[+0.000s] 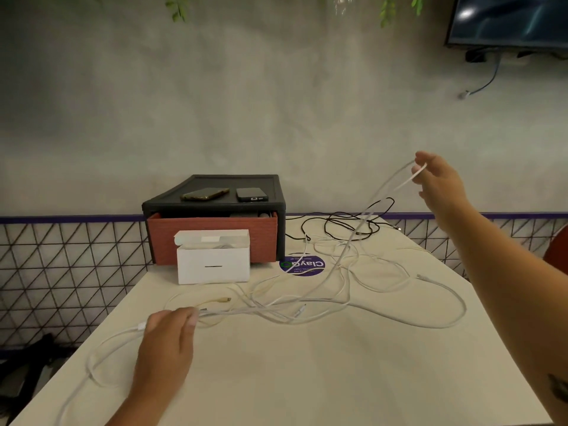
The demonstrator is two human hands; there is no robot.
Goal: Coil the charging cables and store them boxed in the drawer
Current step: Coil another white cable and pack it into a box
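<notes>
Several white charging cables lie tangled across the cream table. A black cable lies at the back. My right hand is raised above the table and pinches a loop of white cable that hangs down to the tangle. My left hand rests low on the table and holds a white cable near its plug. A white box with its lid flipped open stands in front of the red-brown drawer. The drawer is pulled partly out of a black cabinet.
Two phones lie on top of the cabinet. A round purple sticker is on the table beside the drawer. A wire mesh fence runs behind the table, and a screen hangs on the wall at upper right.
</notes>
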